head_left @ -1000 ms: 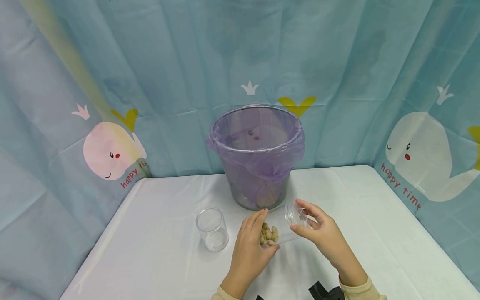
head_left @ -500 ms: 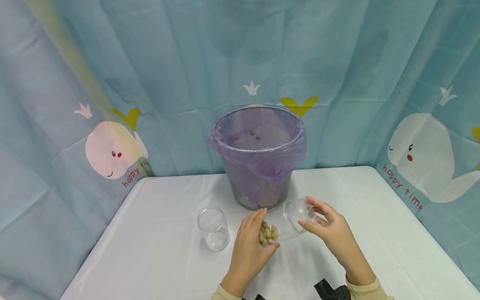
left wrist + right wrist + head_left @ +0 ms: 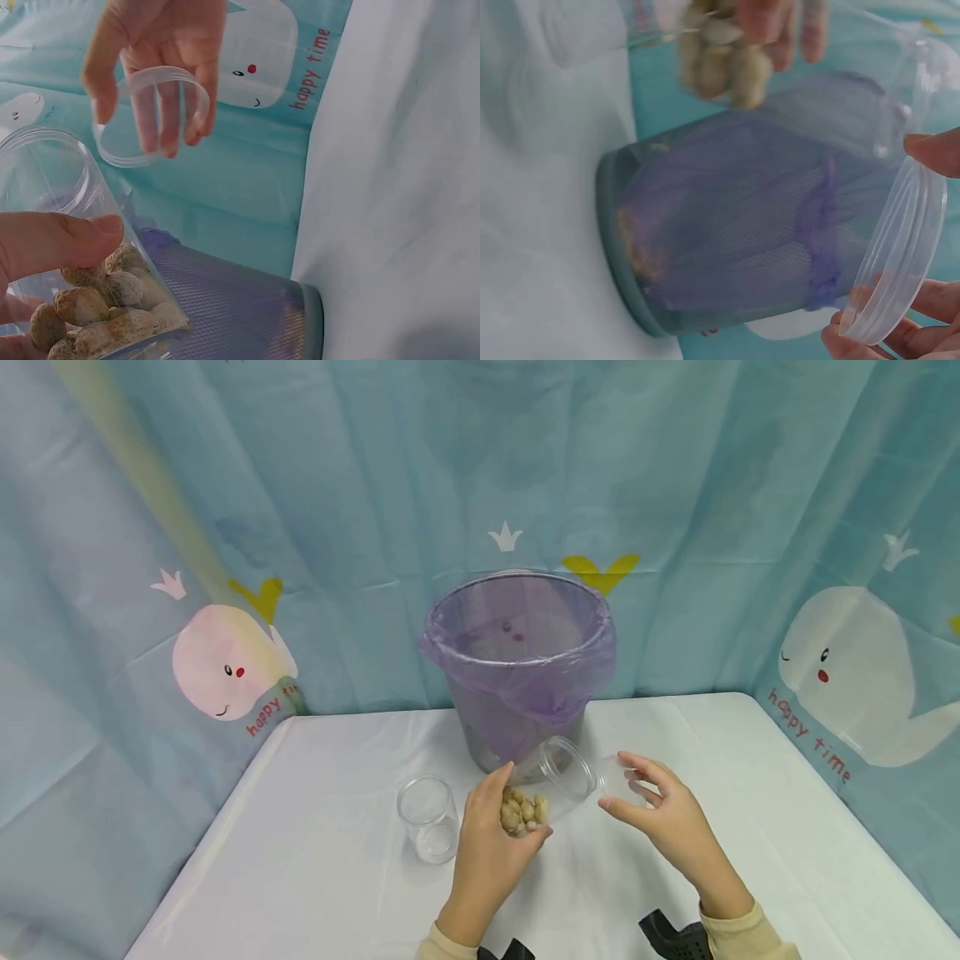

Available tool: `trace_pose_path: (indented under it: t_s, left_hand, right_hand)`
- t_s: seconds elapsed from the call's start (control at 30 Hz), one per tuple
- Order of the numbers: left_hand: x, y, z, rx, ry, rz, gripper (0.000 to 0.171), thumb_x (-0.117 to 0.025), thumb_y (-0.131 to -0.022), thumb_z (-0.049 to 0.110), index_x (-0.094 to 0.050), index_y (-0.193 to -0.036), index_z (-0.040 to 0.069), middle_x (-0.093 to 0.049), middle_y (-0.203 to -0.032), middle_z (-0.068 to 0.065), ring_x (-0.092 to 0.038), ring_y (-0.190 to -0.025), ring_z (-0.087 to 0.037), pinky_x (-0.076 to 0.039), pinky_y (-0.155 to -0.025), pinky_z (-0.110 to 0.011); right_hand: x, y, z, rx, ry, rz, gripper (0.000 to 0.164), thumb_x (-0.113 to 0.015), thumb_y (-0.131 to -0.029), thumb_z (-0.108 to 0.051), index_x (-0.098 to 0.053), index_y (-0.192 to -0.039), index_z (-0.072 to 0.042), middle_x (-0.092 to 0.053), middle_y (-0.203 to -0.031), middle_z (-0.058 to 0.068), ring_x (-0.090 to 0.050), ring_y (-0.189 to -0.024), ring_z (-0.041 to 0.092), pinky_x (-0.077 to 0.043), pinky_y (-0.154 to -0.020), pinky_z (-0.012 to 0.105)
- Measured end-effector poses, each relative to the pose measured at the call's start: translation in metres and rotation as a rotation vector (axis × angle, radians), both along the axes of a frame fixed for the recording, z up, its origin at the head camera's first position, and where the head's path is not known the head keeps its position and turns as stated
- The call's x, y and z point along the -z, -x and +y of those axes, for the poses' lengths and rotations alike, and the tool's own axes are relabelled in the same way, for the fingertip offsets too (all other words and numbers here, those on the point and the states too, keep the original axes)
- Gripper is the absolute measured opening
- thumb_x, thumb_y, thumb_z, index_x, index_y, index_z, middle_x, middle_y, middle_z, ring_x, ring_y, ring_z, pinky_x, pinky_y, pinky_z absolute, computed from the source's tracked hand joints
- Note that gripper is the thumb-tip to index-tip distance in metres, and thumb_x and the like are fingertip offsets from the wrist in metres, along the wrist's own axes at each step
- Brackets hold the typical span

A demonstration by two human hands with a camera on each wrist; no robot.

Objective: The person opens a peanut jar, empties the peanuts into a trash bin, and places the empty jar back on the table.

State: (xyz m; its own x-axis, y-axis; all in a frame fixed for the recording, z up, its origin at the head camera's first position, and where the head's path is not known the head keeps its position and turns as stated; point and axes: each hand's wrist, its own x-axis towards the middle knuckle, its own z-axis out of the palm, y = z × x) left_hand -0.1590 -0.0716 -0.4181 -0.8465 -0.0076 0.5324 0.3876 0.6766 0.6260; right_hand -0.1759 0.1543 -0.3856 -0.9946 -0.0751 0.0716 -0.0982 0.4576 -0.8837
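Observation:
My left hand (image 3: 483, 852) grips a clear plastic jar (image 3: 557, 800) with unshelled peanuts (image 3: 522, 812) gathered at its bottom. The jar is tilted, its uncovered mouth pointing up and to the right. In the left wrist view, the thumb lies across the jar wall above the peanuts (image 3: 112, 300). Just right of the mouth, apart from it, my right hand (image 3: 667, 822) holds a clear lid (image 3: 900, 251) by its rim between thumb and fingers. A second clear jar (image 3: 429, 814) stands upright on the table, left of my left hand, with no lid on it.
Behind the hands stands a mesh bin (image 3: 517, 714) with a purple plastic liner folded over its rim. The white-covered table (image 3: 300, 860) is bordered by blue patterned curtains (image 3: 360, 527) at the back and sides.
The lid has come away from the jar to the right in my right hand. The jar's mouth has risen as my left hand tilts it more upright and draws slightly left.

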Motion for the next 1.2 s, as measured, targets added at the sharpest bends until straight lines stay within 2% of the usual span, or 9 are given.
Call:
trace_pose_path:
  t_s: [0.13, 0.47, 0.7, 0.93, 1.2]
  left_hand:
    - [-0.004, 0.001, -0.001, 0.019, -0.004, -0.004, 0.087, -0.094, -0.064, 0.015, -0.051, -0.140, 0.007, -0.058, -0.138, -0.010, -0.054, -0.129, -0.030, -0.052, -0.105, -0.046]
    - [-0.015, 0.005, -0.004, 0.051, -0.072, -0.062, 0.085, -0.093, -0.066, 0.015, -0.052, -0.139, 0.004, -0.057, -0.138, -0.014, -0.054, -0.130, -0.033, -0.050, -0.107, -0.049]
    - [-0.022, 0.007, -0.008, 0.033, -0.074, -0.030, 0.085, -0.093, -0.066, 0.014, -0.052, -0.140, 0.004, -0.057, -0.139, -0.013, -0.053, -0.131, -0.033, -0.050, -0.107, -0.049]
    - [-0.032, 0.013, -0.017, 0.048, -0.034, 0.081, 0.086, -0.094, -0.064, 0.012, -0.052, -0.138, 0.000, -0.059, -0.136, -0.016, -0.056, -0.125, -0.035, -0.053, -0.102, -0.052]
    - [-0.045, 0.018, -0.035, 0.101, -0.040, 0.060, 0.087, -0.094, -0.064, 0.013, -0.051, -0.139, 0.002, -0.063, -0.125, -0.010, -0.061, -0.112, -0.023, -0.057, -0.096, -0.042]
  right_hand:
    - [0.008, 0.002, -0.001, -0.011, -0.029, 0.005, 0.075, -0.078, -0.086, -0.037, -0.045, -0.147, -0.009, -0.046, -0.148, 0.011, -0.046, -0.136, 0.038, -0.043, -0.112, 0.050]
    - [0.025, 0.006, -0.006, -0.042, -0.020, -0.034, 0.076, -0.082, -0.081, -0.037, -0.048, -0.144, -0.009, -0.045, -0.149, 0.011, -0.045, -0.139, 0.041, -0.044, -0.113, 0.051]
    - [0.037, 0.013, -0.009, -0.070, -0.063, 0.022, 0.076, -0.084, -0.078, -0.037, -0.052, -0.141, -0.007, -0.051, -0.145, 0.013, -0.050, -0.134, 0.041, -0.045, -0.111, 0.053]
    - [0.043, 0.020, -0.017, -0.063, -0.062, 0.064, 0.071, -0.087, -0.076, -0.029, -0.057, -0.136, -0.005, -0.056, -0.139, 0.013, -0.054, -0.129, 0.038, -0.046, -0.110, 0.051]
    - [0.049, 0.026, -0.025, -0.046, -0.079, 0.011, 0.074, -0.088, -0.073, -0.029, -0.057, -0.136, -0.007, -0.056, -0.141, 0.011, -0.053, -0.131, 0.035, -0.045, -0.112, 0.052]
